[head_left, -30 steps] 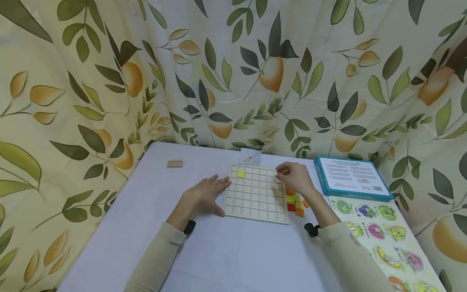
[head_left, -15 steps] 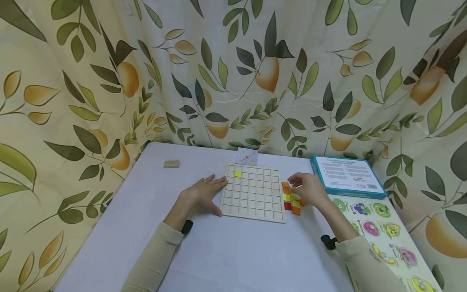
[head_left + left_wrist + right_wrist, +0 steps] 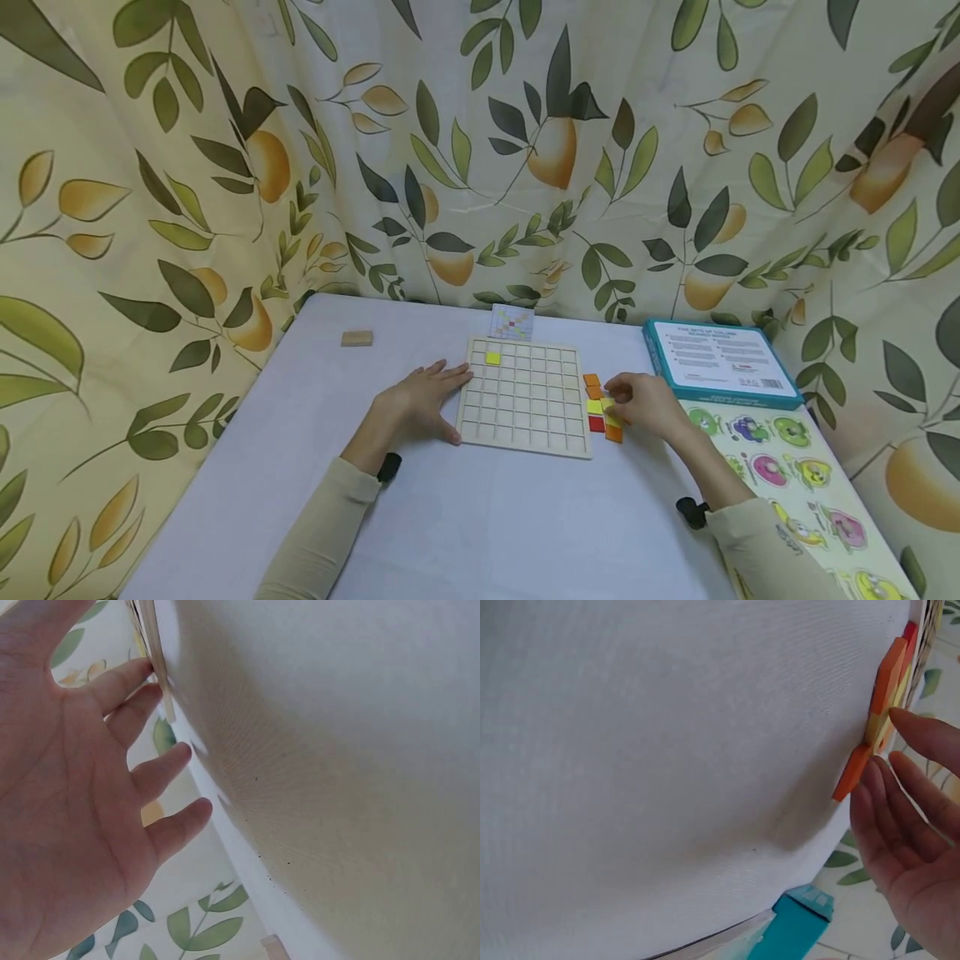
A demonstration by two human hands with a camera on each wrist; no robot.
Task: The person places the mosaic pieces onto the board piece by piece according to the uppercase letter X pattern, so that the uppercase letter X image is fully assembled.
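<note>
My left hand (image 3: 422,402) lies with fingers spread along the left edge of the wooden grid board (image 3: 525,400), its thumb near the front corner. In the left wrist view, fingertips (image 3: 146,667) are right at the board's side. One yellow square tile (image 3: 492,358) sits in an upper-left cell. My right hand (image 3: 647,404) is at the loose tiles just right of the board, over a yellow tile (image 3: 608,405). In the right wrist view its thumb and fingers stand apart around the yellow tile (image 3: 875,726), with an orange tile (image 3: 851,774) by the fingertips.
A small patterned card (image 3: 513,322) stands behind the board. At the left back lies a small wooden block (image 3: 357,338). A teal box (image 3: 723,363) and a sheet of cartoon fruit pictures (image 3: 772,467) lie on the right. A red tile (image 3: 596,424) lies beside the board.
My right hand has moved from above the board's upper right edge, right and toward me, to the loose tiles. My left hand has stayed at the board's left edge.
</note>
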